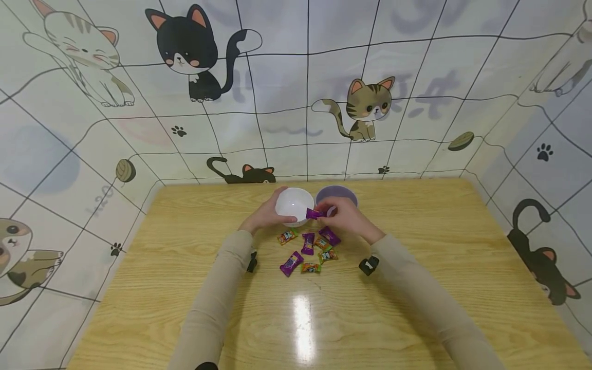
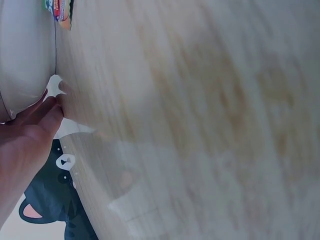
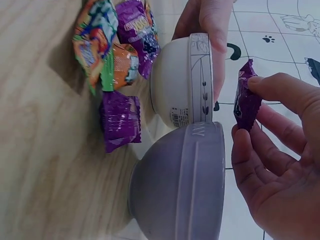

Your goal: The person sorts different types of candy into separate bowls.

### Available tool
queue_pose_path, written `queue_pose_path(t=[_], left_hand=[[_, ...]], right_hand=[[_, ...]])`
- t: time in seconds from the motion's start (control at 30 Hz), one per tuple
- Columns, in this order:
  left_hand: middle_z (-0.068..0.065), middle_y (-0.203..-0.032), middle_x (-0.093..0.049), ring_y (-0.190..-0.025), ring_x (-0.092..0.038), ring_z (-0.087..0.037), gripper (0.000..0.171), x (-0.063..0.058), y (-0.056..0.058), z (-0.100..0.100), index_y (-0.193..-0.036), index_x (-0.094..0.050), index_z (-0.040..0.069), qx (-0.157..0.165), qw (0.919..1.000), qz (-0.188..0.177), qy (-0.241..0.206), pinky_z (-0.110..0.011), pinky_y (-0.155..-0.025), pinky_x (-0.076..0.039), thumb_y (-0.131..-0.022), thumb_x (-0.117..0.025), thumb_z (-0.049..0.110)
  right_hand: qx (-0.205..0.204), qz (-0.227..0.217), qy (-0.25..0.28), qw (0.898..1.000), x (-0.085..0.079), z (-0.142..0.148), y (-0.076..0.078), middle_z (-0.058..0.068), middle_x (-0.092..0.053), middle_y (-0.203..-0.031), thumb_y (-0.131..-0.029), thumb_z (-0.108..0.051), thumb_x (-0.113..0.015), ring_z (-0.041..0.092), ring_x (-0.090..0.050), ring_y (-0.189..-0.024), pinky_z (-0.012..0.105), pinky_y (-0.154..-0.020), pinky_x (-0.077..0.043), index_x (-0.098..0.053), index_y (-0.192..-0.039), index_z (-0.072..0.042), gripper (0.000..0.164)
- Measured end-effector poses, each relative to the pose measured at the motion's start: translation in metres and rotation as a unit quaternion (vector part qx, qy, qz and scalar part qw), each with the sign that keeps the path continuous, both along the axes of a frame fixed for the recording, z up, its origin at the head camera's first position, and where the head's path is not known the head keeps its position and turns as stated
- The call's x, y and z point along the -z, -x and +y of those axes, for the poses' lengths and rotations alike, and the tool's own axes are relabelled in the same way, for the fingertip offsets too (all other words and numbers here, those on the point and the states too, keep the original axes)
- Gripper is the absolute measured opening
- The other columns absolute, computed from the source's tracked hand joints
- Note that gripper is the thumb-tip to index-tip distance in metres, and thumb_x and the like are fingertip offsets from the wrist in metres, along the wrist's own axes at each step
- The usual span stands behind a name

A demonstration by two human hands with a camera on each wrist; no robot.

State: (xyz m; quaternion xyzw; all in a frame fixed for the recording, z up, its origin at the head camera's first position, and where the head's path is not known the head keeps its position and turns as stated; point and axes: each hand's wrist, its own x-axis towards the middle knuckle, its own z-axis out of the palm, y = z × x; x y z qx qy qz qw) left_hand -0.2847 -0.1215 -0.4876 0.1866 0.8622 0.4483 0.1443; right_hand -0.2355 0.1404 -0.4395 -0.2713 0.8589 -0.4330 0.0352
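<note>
My left hand holds the white bowl by its side, thumb at the near side and fingers round the far left. Between thumb and fingers, my right hand pinches a purple-wrapped candy. In the head view that candy overlaps the white bowl's right rim. The purple bowl stands right beside the white one, partly covered by my right hand in the head view. In front of the bowls lie several wrapped candies, some purple and some orange and green.
Both bowls and the loose candies rest on a light wooden table. A cloth or sheet printed with cats rises behind the table and along both sides. Black straps sit at the wrists.
</note>
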Motion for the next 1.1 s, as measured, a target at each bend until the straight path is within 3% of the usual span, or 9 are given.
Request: queue_pose_path(t=[0.63, 1.1], left_hand=[[-0.015, -0.139, -0.044, -0.121, -0.047, -0.029, 0.101, 0.003, 0.003, -0.001, -0.154, -0.013, 0.012, 0.009, 0.9999, 0.004, -0.008, -0.045, -0.100, -0.040, -0.080, -0.081, 0.024], [-0.016, -0.146, -0.038, -0.124, -0.045, -0.031, 0.101, 0.001, 0.002, -0.002, -0.154, -0.013, 0.012, 0.015, 0.9999, 0.004, -0.005, -0.046, -0.101, -0.040, -0.080, -0.081, 0.025]], right_hand=[[0.001, -0.046, -0.023, 0.999, -0.006, -0.038, 0.037, 0.007, -0.066, -0.102, -0.089, -0.010, -0.070, 0.022, -0.061, -0.096, 0.036, -0.085, -0.050, -0.067, -0.109, -0.003, 0.021], [-0.007, -0.041, -0.018, 0.999, -0.006, -0.052, 0.046, 0.014, -0.065, -0.107, -0.089, -0.008, -0.070, 0.025, -0.058, -0.102, 0.039, -0.089, -0.048, -0.065, -0.111, 0.002, 0.025]])
